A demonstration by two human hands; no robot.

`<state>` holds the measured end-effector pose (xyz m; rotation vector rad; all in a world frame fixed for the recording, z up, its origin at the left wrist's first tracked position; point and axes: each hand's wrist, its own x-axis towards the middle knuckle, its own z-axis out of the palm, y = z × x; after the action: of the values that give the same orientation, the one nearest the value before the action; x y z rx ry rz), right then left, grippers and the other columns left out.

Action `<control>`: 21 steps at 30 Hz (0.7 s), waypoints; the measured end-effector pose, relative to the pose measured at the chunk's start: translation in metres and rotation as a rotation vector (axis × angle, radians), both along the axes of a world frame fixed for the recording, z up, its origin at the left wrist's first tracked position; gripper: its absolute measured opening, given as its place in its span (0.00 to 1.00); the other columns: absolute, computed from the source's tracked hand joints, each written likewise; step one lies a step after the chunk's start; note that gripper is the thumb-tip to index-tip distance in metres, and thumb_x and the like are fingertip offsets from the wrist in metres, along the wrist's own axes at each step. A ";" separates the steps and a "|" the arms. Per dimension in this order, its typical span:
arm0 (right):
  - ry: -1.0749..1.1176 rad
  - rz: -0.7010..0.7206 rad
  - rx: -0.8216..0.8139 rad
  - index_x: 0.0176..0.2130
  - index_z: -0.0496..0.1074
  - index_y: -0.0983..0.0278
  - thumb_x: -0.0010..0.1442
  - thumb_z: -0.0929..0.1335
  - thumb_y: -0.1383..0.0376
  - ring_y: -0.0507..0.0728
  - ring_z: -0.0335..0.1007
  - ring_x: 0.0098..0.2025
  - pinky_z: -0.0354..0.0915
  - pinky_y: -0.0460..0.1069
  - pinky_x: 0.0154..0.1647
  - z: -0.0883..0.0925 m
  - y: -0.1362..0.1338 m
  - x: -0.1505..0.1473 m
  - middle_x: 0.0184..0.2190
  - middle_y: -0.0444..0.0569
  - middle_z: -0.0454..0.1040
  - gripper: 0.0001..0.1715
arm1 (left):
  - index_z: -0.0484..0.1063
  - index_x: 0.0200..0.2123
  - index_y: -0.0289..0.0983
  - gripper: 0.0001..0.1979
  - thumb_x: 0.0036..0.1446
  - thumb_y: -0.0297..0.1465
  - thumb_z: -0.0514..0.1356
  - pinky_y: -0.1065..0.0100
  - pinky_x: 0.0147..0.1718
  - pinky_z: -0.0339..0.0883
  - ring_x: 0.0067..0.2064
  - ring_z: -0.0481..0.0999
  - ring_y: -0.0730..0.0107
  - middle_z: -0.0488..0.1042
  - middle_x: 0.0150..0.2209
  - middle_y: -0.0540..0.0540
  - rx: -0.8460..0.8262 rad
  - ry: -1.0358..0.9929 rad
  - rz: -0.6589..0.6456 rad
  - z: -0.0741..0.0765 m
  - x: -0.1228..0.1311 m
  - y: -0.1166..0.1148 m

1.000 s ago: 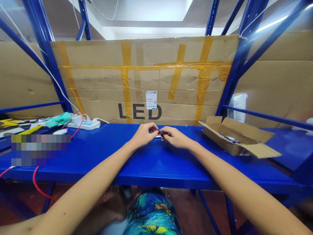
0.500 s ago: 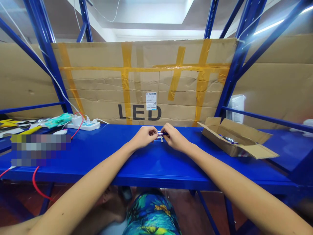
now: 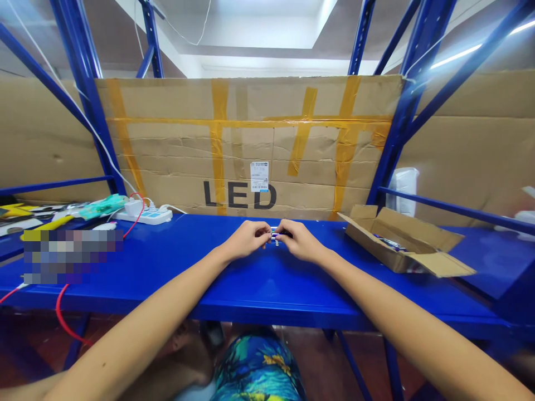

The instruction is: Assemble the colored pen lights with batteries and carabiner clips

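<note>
My left hand point(image 3: 246, 238) and my right hand point(image 3: 300, 239) meet over the middle of the blue bench top point(image 3: 259, 278). Both are closed in a pinch on a small metallic and purple part point(image 3: 276, 234) held between their fingertips, just above the surface. The part is too small and too covered by fingers to name. A short silvery piece of it shows under the fingertips.
An open cardboard box point(image 3: 403, 240) with small dark parts inside lies to the right. A white power strip point(image 3: 144, 214) with red and white cables sits at the back left. A taped cardboard sheet marked LED point(image 3: 251, 145) stands behind the bench between blue rack posts.
Both hands stay pinched on the small part, shifting only slightly; the fingers have closed a little tighter around it. The camera has tilted a bit.
</note>
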<state>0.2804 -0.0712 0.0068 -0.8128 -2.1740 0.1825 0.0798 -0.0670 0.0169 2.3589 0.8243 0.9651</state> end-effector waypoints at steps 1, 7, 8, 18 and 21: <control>0.014 -0.006 -0.048 0.30 0.68 0.64 0.58 0.65 0.69 0.55 0.66 0.32 0.60 0.49 0.35 0.001 0.000 0.000 0.28 0.48 0.72 0.05 | 0.72 0.30 0.34 0.07 0.58 0.30 0.57 0.74 0.26 0.62 0.23 0.69 0.76 0.73 0.22 0.52 0.022 0.008 -0.001 -0.001 0.000 0.001; 0.095 0.016 -0.495 0.31 0.66 0.63 0.60 0.64 0.63 0.49 0.59 0.14 0.54 0.45 0.16 0.003 -0.002 0.001 0.19 0.39 0.63 0.07 | 0.73 0.33 0.35 0.07 0.60 0.29 0.55 0.73 0.29 0.61 0.26 0.70 0.75 0.74 0.25 0.51 0.229 0.113 0.002 -0.006 0.000 0.005; 0.108 0.037 -0.562 0.30 0.65 0.63 0.59 0.65 0.62 0.48 0.58 0.13 0.53 0.45 0.14 0.004 -0.002 0.002 0.19 0.39 0.63 0.08 | 0.73 0.34 0.35 0.07 0.61 0.28 0.55 0.72 0.30 0.61 0.28 0.71 0.74 0.75 0.26 0.50 0.281 0.136 -0.003 -0.006 0.000 0.005; 0.320 0.230 -1.352 0.32 0.68 0.69 0.53 0.67 0.68 0.41 0.36 0.14 0.36 0.38 0.10 0.018 0.003 0.013 0.18 0.38 0.58 0.05 | 0.71 0.34 0.35 0.13 0.66 0.25 0.48 0.71 0.33 0.62 0.32 0.71 0.71 0.72 0.29 0.46 0.763 0.341 -0.090 -0.006 0.003 0.003; 0.328 0.255 -1.371 0.31 0.67 0.69 0.54 0.67 0.66 0.41 0.35 0.15 0.37 0.38 0.11 0.022 0.000 0.013 0.19 0.39 0.59 0.06 | 0.71 0.35 0.35 0.12 0.66 0.26 0.48 0.70 0.33 0.62 0.32 0.71 0.71 0.73 0.29 0.46 0.788 0.328 -0.101 -0.005 0.003 0.003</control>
<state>0.2934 -0.0717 0.0285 -1.0508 -1.6055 1.9040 0.0828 -0.0636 0.0120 3.2623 0.4623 0.9944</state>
